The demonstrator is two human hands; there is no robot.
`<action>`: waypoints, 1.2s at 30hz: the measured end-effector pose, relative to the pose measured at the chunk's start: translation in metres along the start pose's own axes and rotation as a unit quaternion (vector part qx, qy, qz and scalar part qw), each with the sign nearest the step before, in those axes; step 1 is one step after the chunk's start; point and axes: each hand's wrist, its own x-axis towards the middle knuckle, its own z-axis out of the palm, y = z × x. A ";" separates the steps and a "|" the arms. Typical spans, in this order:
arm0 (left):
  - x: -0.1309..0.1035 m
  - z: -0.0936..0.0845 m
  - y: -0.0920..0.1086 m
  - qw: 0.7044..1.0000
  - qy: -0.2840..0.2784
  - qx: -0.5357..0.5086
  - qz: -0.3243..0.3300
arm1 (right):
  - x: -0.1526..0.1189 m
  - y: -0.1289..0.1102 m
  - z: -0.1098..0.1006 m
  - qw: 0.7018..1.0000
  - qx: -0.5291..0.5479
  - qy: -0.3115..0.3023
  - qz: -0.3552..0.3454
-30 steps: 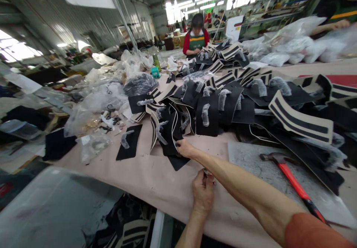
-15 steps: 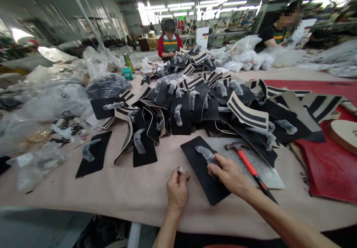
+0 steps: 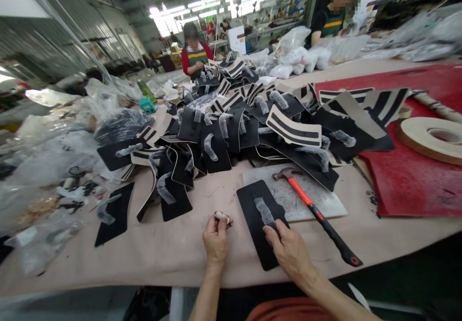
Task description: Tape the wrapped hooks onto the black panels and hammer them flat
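My right hand is closed on the plastic-wrapped handle of a black panel, pinching its near end. That panel lies partly over a grey-white slab on the table. Just left of it, my left hand is closed round a small whitish piece, whose kind I cannot make out. A claw hammer with a red and black handle rests across the slab, right of the panel. Beyond both hands is a heap of similar black panels with wrapped handles, some turned to show striped undersides.
Clear plastic bags and small parts crowd the left side. On the right lie a red sheet and a roll of tape. A single black panel lies front left. Two co-workers stand across the table.
The panel in my right hand has turned more upright in view and shifted nearer the slab. My view has swung to the right, and more of the hammer's handle shows.
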 end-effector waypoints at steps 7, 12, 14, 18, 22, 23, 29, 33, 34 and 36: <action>0.013 0.013 0.023 0.998 -0.006 -0.058 -0.029 | -0.005 -0.002 0.003 0.997 0.052 -0.035 0.034; 0.031 0.057 0.052 0.994 -0.079 -0.068 0.019 | -0.002 -0.008 0.000 0.993 0.081 -0.071 0.050; 0.037 0.074 0.056 0.991 -0.114 -0.060 0.028 | -0.001 -0.007 0.001 0.993 0.080 -0.071 0.050; 0.046 0.092 0.053 0.986 -0.159 -0.038 0.032 | 0.000 -0.004 0.001 0.992 0.081 -0.078 0.051; 0.049 0.095 0.044 0.986 -0.161 -0.037 0.023 | 0.002 -0.004 -0.002 0.991 0.077 -0.100 0.051; 0.050 0.096 0.043 0.986 -0.159 -0.041 0.019 | 0.002 -0.005 -0.002 0.990 0.073 -0.106 0.051; 0.052 0.099 0.040 0.986 -0.165 -0.028 0.025 | 0.005 -0.008 -0.006 0.988 0.059 -0.131 0.050; 0.054 0.100 0.039 0.985 -0.170 -0.028 0.022 | 0.005 -0.009 -0.009 0.986 0.065 -0.145 0.048; 0.054 0.100 0.038 0.985 -0.168 -0.029 0.022 | 0.005 -0.009 -0.010 0.986 0.064 -0.147 0.048; 0.053 0.100 0.038 0.986 -0.161 -0.032 0.022 | 0.005 -0.009 -0.010 0.986 0.061 -0.149 0.049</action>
